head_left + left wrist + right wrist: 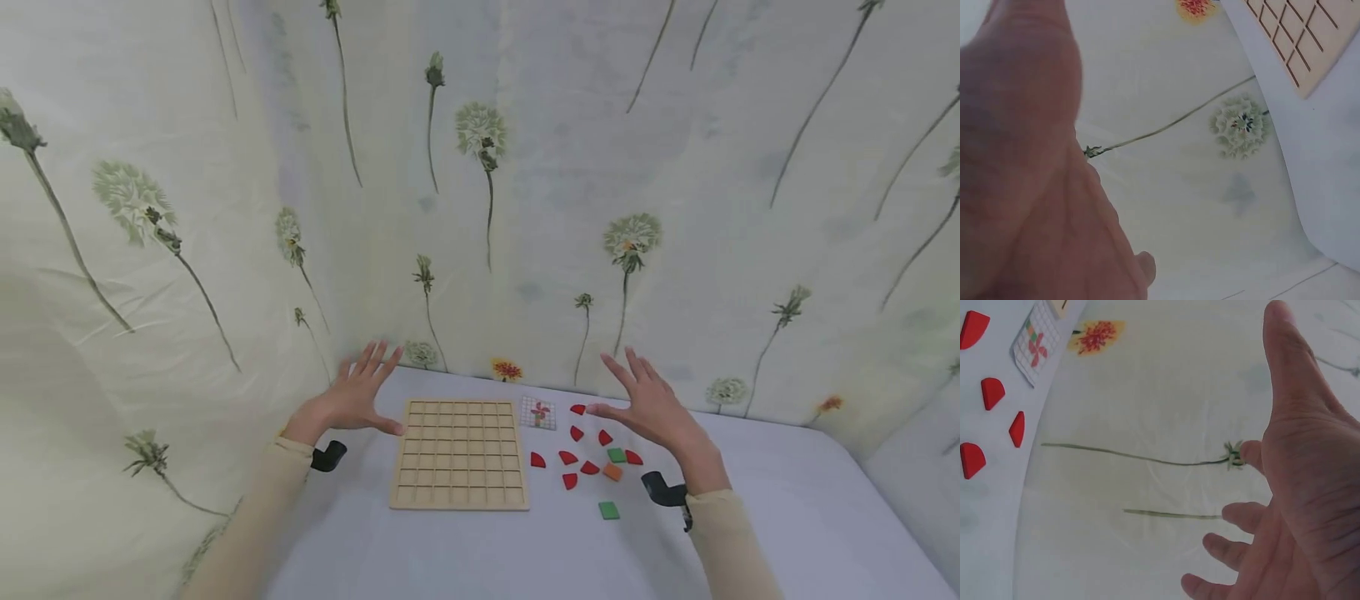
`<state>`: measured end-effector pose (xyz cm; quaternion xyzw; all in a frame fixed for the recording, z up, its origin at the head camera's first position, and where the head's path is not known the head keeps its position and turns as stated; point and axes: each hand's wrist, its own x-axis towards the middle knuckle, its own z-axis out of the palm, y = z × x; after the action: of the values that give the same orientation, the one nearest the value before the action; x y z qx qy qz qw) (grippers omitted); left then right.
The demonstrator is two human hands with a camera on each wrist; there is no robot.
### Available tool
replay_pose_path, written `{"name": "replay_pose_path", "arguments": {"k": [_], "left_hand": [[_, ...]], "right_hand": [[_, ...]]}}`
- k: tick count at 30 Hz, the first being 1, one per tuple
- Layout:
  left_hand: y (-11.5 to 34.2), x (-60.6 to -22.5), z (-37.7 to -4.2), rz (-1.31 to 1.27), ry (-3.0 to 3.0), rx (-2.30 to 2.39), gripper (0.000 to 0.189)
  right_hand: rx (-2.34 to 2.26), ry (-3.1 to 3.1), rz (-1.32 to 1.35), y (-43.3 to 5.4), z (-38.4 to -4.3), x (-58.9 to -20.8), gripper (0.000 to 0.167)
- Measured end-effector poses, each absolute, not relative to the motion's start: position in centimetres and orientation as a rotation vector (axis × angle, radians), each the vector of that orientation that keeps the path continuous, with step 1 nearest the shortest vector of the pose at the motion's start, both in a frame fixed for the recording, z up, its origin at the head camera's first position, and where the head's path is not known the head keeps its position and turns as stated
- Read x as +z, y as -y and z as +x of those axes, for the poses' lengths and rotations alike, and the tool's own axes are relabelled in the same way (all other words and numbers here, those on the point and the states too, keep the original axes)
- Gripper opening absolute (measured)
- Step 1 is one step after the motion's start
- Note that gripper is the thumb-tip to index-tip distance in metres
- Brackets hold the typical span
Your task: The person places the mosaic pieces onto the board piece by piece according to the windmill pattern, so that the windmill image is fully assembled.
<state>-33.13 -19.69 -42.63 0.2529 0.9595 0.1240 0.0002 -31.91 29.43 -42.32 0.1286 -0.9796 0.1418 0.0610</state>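
Raised with its fingers spread, my left hand is in the air by the left edge of a wooden grid board. My right hand, also spread and holding nothing, hovers above the right part of the table near several red quarter-round pieces. Two green pieces and an orange square piece lie among and below them. A small pattern card with a red and green flower on a grid sits at the board's upper right. In the right wrist view the card and some red pieces show.
A white cloth covers the table. Behind it and to the left hangs a pale curtain printed with dandelions, meeting the table's back edge. Each wrist carries a black camera mount.
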Motion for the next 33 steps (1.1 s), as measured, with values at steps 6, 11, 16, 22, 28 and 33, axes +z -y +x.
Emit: {"name": "replay_pose_path", "arguments": {"k": [6, 11, 16, 22, 28, 33], "left_hand": [[20.2, -42.9, -33.3, 0.789, -2.976, 0.398, 0.135], [20.1, -43.9, -32.8, 0.794, -2.915, 0.362, 0.134], [19.8, -44.8, -32.2, 0.798, -2.875, 0.324, 0.134], [19.8, -46.7, -31.8, 0.8, -2.82, 0.309, 0.131], [19.5, -48.6, -32.0, 0.796, -2.787, 0.284, 0.128], [19.2, -50.3, -32.3, 0.773, -2.776, 0.225, 0.13]], "right_hand": [[0.451, 2.964, 0.47, -28.6, -32.6, -42.3, 0.116], [0.436, 2.978, 0.508, -27.9, -32.8, -43.4, 0.12], [0.478, 2.987, 0.532, -27.0, -32.7, -44.6, 0.127], [0.606, 2.999, 0.528, -25.7, -32.6, -47.3, 0.124], [0.714, 3.062, 0.486, -24.4, -32.6, -49.7, 0.106], [0.823, 3.1, 0.446, -23.4, -32.6, -51.2, 0.085]]}}
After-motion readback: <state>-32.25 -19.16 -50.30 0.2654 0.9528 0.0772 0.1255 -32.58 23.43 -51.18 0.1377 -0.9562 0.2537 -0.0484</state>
